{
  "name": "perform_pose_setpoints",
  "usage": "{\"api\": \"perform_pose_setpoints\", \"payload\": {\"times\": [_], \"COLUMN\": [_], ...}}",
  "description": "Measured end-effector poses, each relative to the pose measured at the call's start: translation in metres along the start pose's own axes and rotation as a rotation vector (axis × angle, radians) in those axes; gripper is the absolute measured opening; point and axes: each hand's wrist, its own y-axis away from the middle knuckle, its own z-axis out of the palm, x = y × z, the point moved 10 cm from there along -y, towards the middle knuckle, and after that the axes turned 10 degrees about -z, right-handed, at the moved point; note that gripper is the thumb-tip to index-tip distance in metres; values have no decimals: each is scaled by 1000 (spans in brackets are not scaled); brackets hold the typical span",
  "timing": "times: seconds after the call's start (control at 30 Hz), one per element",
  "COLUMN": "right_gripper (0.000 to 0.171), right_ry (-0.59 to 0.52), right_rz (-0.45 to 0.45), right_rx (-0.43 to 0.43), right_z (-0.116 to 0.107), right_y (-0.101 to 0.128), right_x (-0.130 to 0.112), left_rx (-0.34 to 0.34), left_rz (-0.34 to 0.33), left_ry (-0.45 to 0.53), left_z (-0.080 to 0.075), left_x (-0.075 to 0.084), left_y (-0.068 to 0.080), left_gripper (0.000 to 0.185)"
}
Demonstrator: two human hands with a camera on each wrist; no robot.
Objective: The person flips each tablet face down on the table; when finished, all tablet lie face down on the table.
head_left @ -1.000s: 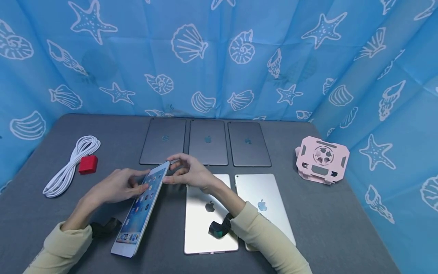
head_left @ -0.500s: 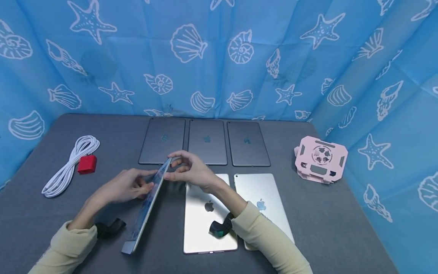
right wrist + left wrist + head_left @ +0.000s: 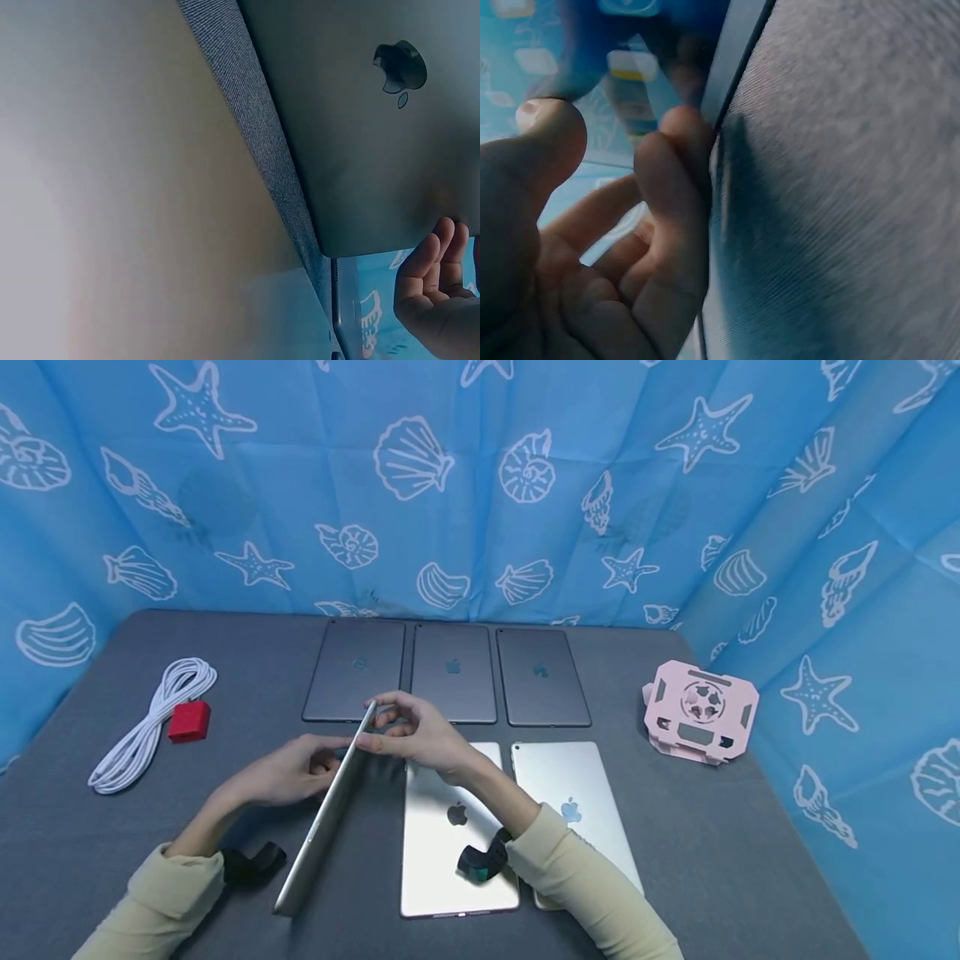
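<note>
While the silver tablet [image 3: 324, 822] is standing on its long edge on the grey table [image 3: 712, 860], left of two silver tablets [image 3: 517, 827] lying face down, the left hand [image 3: 288, 774] is cupping its screen side and the right hand [image 3: 416, 735] is pinching its far top corner. A loosening pinch is risking a slap onto cloth or neighbour. Screen is facing away from the head camera; right fingertips are sitting mostly out of the wrist view.

On the gray table [image 3: 675, 860], the left hand [image 3: 288, 774] and right hand [image 3: 416, 737] hold a silver tablet [image 3: 324, 817] up on its edge, beside two more silver tablets [image 3: 517, 827] and near three dark tablets [image 3: 447, 672].
</note>
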Motion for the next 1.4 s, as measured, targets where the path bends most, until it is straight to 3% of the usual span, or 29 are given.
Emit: {"api": "perform_pose_setpoints", "payload": {"times": [0.13, 0.27, 0.43, 0.6, 0.7, 0.9, 1.07, 1.17, 1.4], "right_gripper": [48, 50, 50, 52, 54, 60, 63, 63, 60], "right_ry": [8, 20, 32, 104, 254, 726, 973, 1063, 1107], "right_rz": [11, 19, 10, 15, 5, -65, -69, -87, -85], "right_rx": [10, 11, -6, -15, -20, -86, -105, -99, -85], "right_z": [0, 2, 5, 7, 8, 18, 24, 28, 29], "right_y": [-1, -3, -6, -8, -9, -9, -7, -7, -7], "right_x": [1, 3, 4, 8, 10, 7, 10, 10, 9], "left_rx": [42, 98, 145, 127, 90, 61, 66, 81, 113], "left_rz": [-7, 29, 101, 136, 140, 93, 60, 55, 75], "left_ry": [68, 141, 91, 107, 123, 101, 75, 60, 8], "left_z": [-14, -30, -42, -48, -50, -61, -68, -72, -76], "left_x": [5, 25, 50, 54, 50, 38, 34, 31, 29], "left_y": [8, 18, 31, 36, 36, 41, 46, 48, 51], "left_gripper": [58, 50, 50, 54, 55, 56, 59, 60, 58]}}
